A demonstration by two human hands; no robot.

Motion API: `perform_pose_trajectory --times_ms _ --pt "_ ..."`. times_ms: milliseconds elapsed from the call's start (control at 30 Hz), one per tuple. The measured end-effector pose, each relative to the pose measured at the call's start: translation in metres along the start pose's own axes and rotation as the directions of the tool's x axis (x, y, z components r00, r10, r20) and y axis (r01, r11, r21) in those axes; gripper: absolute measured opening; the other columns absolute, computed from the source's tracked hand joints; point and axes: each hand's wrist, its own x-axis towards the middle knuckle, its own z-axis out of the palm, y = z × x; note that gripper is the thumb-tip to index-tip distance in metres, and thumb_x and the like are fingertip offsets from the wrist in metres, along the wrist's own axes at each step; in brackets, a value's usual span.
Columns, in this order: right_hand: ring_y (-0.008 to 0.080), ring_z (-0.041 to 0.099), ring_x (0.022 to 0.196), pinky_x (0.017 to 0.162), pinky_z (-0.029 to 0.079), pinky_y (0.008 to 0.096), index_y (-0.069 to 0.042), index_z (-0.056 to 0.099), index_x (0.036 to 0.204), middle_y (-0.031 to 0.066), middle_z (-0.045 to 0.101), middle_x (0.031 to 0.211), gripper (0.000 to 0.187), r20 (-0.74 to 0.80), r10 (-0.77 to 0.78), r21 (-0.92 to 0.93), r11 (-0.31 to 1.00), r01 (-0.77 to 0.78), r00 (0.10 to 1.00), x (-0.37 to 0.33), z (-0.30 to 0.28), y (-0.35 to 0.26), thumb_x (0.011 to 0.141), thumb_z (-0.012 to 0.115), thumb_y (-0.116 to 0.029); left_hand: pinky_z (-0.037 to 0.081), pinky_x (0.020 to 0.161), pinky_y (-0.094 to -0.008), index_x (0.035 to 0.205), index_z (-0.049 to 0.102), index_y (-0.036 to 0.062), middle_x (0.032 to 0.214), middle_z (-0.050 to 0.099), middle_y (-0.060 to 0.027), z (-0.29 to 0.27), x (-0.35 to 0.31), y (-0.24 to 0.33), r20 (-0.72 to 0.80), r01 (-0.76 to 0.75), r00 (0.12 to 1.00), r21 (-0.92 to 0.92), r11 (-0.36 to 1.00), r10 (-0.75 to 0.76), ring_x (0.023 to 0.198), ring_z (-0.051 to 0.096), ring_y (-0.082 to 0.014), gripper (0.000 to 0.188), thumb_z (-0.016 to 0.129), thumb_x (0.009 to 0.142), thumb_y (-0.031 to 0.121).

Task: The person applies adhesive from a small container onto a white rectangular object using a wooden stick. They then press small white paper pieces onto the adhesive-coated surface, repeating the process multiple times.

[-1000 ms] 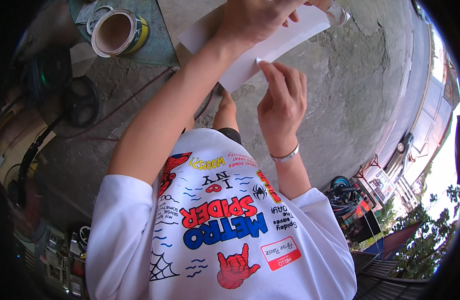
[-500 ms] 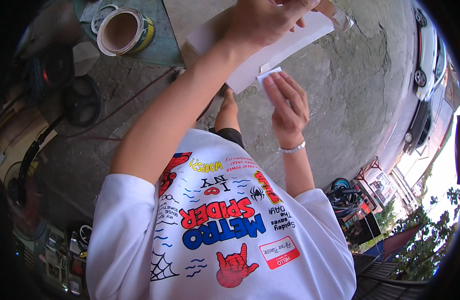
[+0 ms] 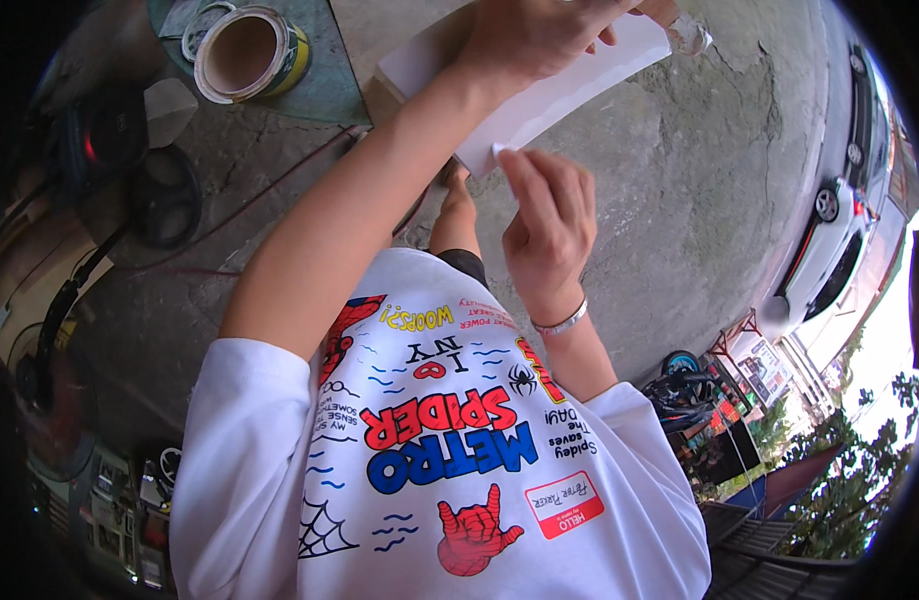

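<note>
A long, pale white panel [image 3: 549,105] with a slightly curved edge lies in front of me, slanting up to the right. Across its upper part reaches my left hand [image 3: 539,40], its fingers curled in at the top edge of the picture, where what they grip is cut off. Near the panel's lower edge my right hand [image 3: 551,215] is closed in a pinch. A small white piece, like folded paper [image 3: 498,150], peeks out at its fingertips, mostly hidden. Beyond the panel's right end is a tan piece with a ragged whitish tip [image 3: 690,36].
An open paint can [image 3: 298,58] stands on a greenish tabletop [image 3: 334,85] at the upper left. A dark reddish cord [image 3: 269,190] runs across the cracked concrete floor [image 3: 679,220]. Dark equipment [image 3: 164,200] is at left; a motorcycle [image 3: 679,385] and a white car [image 3: 829,245] are far right.
My right hand has drawn back left and down from the panel's edge, turning from flat fingers over the white piece to a pinch. My left hand stays nearly in place. Cars at right have shifted.
</note>
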Motion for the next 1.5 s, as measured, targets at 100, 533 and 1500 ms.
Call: perform_pose_trajectory --times_ms 100,533,1500 --pt "0.0296 0.069 0.105 0.084 0.056 0.0377 -0.005 0.076 0.113 0.0094 0.071 0.112 0.045 -0.003 -0.058 0.031 0.998 0.058 0.998 -0.012 -0.003 0.010 0.070 0.074 0.006 0.049 0.051 -0.0228 0.091 0.072 -0.0007 0.076 0.070 -0.0028 0.001 -0.001 0.002 -0.008 0.023 1.000 0.014 1.000 -0.023 0.060 0.064 -0.0079 0.024 0.072 0.100 0.022" --pt "0.0309 0.067 0.098 0.085 0.054 0.0404 -0.005 0.077 0.116 0.0115 0.071 0.109 0.052 -0.181 -0.043 -0.055 0.998 0.033 0.983 0.004 -0.011 0.036 0.070 0.064 0.014 0.050 0.052 -0.0233 0.091 0.072 -0.0006 0.075 0.070 -0.0027 0.002 -0.001 0.002 0.002 0.017 1.000 0.005 1.000 -0.017 0.061 0.063 -0.0078 0.027 0.071 0.100 0.024" --pt "0.0295 0.067 0.105 0.085 0.054 0.0392 -0.005 0.075 0.119 0.0098 0.071 0.116 0.050 -0.055 -0.045 -0.061 0.997 0.041 0.998 -0.007 -0.010 0.020 0.072 0.069 0.010 0.051 0.052 -0.0251 0.087 0.072 0.0005 0.071 0.069 -0.0033 -0.003 -0.003 0.006 0.000 0.004 1.000 0.104 0.995 -0.004 0.060 0.065 -0.0103 0.029 0.072 0.099 0.027"
